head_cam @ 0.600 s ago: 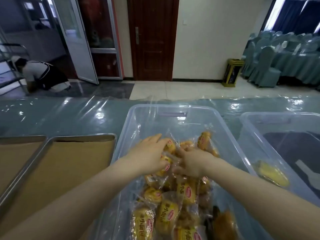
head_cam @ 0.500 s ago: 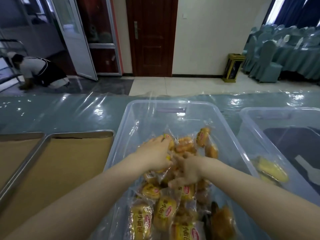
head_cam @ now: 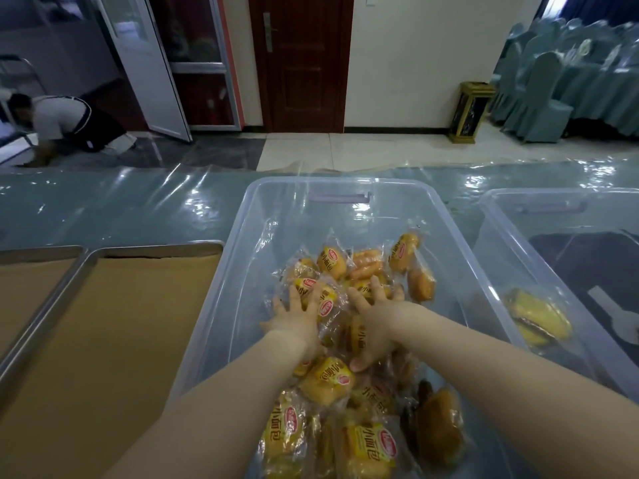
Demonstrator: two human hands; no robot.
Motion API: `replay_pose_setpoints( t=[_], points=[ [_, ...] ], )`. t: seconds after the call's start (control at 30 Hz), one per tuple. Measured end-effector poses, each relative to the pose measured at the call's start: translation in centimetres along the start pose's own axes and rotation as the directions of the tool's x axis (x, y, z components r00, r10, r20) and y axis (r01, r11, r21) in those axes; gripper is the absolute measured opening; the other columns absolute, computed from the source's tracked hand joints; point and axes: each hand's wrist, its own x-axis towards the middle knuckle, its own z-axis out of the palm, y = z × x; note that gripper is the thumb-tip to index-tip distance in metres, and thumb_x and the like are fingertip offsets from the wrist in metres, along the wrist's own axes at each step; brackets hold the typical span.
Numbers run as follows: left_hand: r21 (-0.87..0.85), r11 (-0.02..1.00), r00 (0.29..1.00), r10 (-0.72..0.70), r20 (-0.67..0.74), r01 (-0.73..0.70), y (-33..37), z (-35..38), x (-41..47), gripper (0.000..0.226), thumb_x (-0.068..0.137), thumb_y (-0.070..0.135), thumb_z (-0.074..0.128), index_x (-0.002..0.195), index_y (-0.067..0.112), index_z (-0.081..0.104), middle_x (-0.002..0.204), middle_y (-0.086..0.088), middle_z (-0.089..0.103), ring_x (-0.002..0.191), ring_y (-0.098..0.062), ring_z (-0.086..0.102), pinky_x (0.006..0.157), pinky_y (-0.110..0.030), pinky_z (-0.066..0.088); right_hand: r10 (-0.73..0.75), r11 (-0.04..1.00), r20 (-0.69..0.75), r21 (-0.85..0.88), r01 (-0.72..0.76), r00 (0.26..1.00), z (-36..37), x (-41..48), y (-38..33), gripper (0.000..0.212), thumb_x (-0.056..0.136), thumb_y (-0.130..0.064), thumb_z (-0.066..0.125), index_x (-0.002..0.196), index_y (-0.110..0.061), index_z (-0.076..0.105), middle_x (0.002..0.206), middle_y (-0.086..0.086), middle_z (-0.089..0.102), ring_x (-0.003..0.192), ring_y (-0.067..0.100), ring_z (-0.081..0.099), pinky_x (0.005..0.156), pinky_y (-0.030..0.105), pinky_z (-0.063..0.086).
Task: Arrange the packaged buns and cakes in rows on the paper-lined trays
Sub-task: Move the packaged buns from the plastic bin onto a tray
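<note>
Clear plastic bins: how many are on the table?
2. The middle bin has the left hand and right hand among its packaged buns. The second bin is at the right, cut off by the frame, holding a yellow cake. More may lie outside view.

Both hands, left hand (head_cam: 296, 323) and right hand (head_cam: 376, 324), press spread fingers onto packaged buns (head_cam: 332, 261) in the clear bin (head_cam: 340, 188)

A shut dark-brown wooden door (head_cam: 301, 63) stood in the far cream wall (head_cam: 415, 63), with a glass door (head_cam: 145, 63) swung open to its left. A person (head_cam: 69, 122) knelt on the dark floor near that glass door. A gold-and-black waste bin (head_cam: 470, 112) stood against the wall, just beside chairs in teal covers (head_cam: 539, 98). A wrinkled clear plastic sheet (head_cam: 121, 209) covered the worktop.
</note>
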Motion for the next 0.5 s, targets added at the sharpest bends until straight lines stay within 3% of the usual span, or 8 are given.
replay_pose_setpoints(
  t=[0.13, 0.27, 0.4, 0.5],
  points=[
    [0.062, 0.998, 0.997, 0.023, -0.076, -0.018, -0.2, 0.4, 0.0, 0.101, 0.089, 0.003, 0.051, 0.139, 0.033, -0.032, 0.155, -0.014, -0.017, 0.139, -0.047, -0.001, 0.103, -0.056, 0.036, -0.016, 1.000, -0.035, -0.004, 0.016, 0.999, -0.2, 0.2, 0.1, 0.136, 0.058, -0.062, 0.079, 0.141, -0.041, -0.028, 0.152, 0.009, -0.033, 0.138, 0.051, -0.013, 0.104, 0.066, 0.027],
    [0.151, 0.987, 0.987, 0.067, -0.144, -0.045, -0.3, 0.1, 0.1, 0.100, 0.086, -0.002, 0.051, 0.143, 0.026, -0.027, 0.154, -0.021, 0.006, 0.132, -0.048, 0.025, 0.092, -0.049, 0.048, -0.050, 0.998, -0.092, -0.040, 0.046, 0.994, -0.6, 0.2, 0.2, 0.128, 0.064, -0.047, 0.082, 0.146, -0.040, -0.017, 0.157, 0.015, -0.017, 0.138, 0.052, 0.010, 0.101, 0.058, 0.040],
    [0.211, 0.976, 0.970, 0.102, -0.220, -0.055, 0.2, -0.4, 0.1, 0.095, 0.086, 0.001, 0.054, 0.147, 0.022, -0.016, 0.143, -0.024, 0.033, 0.123, -0.043, 0.040, 0.086, -0.044, 0.049, -0.090, 0.993, -0.175, -0.089, 0.075, 0.981, -1.4, 0.1, 0.7, 0.110, 0.066, -0.040, 0.080, 0.149, -0.036, 0.009, 0.151, 0.016, 0.022, 0.121, 0.042, 0.045, 0.086, 0.046, 0.053],
    [0.210, 0.977, 0.949, 0.110, -0.297, -0.047, 0.5, -1.2, 0.0, 0.089, 0.085, 0.005, 0.058, 0.150, 0.021, -0.002, 0.137, -0.020, 0.041, 0.124, -0.039, 0.039, 0.087, -0.041, 0.047, -0.134, 0.987, -0.323, -0.127, 0.097, 0.937, -2.0, -0.4, 1.0, 0.086, 0.066, -0.042, 0.075, 0.141, -0.032, 0.035, 0.125, 0.005, 0.051, 0.098, 0.029, 0.057, 0.065, 0.035, 0.051]
  ],
)
